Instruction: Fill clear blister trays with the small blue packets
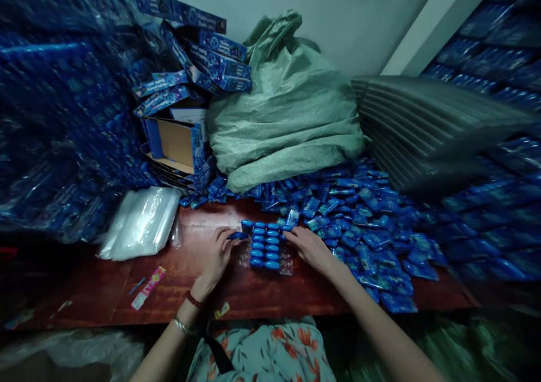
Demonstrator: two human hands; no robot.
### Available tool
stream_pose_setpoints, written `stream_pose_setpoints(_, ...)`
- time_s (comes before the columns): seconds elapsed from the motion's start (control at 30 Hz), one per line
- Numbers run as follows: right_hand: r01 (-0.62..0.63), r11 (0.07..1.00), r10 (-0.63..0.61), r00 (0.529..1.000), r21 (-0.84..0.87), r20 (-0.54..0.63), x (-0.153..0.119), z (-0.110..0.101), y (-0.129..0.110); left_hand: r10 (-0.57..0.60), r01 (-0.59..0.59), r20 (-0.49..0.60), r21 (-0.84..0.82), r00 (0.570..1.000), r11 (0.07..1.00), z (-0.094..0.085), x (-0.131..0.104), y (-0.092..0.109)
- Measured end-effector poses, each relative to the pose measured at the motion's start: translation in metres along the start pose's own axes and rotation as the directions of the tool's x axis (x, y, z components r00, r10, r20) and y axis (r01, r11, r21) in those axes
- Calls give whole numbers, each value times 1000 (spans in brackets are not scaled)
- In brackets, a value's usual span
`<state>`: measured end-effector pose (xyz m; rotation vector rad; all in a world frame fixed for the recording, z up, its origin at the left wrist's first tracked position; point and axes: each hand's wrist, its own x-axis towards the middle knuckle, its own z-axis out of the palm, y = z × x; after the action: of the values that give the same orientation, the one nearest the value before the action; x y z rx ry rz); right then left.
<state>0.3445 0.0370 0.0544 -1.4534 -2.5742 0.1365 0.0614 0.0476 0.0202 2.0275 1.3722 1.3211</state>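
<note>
A clear plastic tray lies on the table in front of me, with small blue oval packs lined up in its two middle columns. Clear hollows show in the outer columns. My left hand is at the tray's left side, its fingertips pinching a blue oval pack. On the opposite side, my right hand has its fingers closed on another blue pack at the tray's edge, partly hidden by the fingers. A loose heap of blue packets lies just right of this hand.
A big pale green sack stands behind the heap. At the left are blue cartons, clear plastic bags and a pink strip. Grey foam sheets lean at the right. Wrapped blue stock rises beside the table.
</note>
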Motion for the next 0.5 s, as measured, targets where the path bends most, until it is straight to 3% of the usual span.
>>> stream_pose_setpoints(0.1, 18, 997, -16, 999, -73, 34, 4, -3, 0, 156, -160, 67, 59, 986, 985, 8, 4, -11)
stream_pose_setpoints(0.23, 10, 992, -5, 999, -128, 41, 2, -3, -4, 305, -330, 210, 97, 929, 939, 5, 12, -23)
stream_pose_setpoints(0.37, 29, 980, -20, 999, -197, 46, 3, -9, -11, 361, -470, 467, 140, 807, 871, -8, 28, -15)
stream_pose_setpoints(0.43, 14, 969, -13, 1000, -247, 6, 4, -11, -15, 344, -520, 589, 156, 732, 840, -10, 36, -5)
stream_pose_setpoints(0.5, -21, 958, 6, 999, -286, -54, 3, -11, -19, 295, -531, 663, 184, 688, 827, -9, 40, 3)
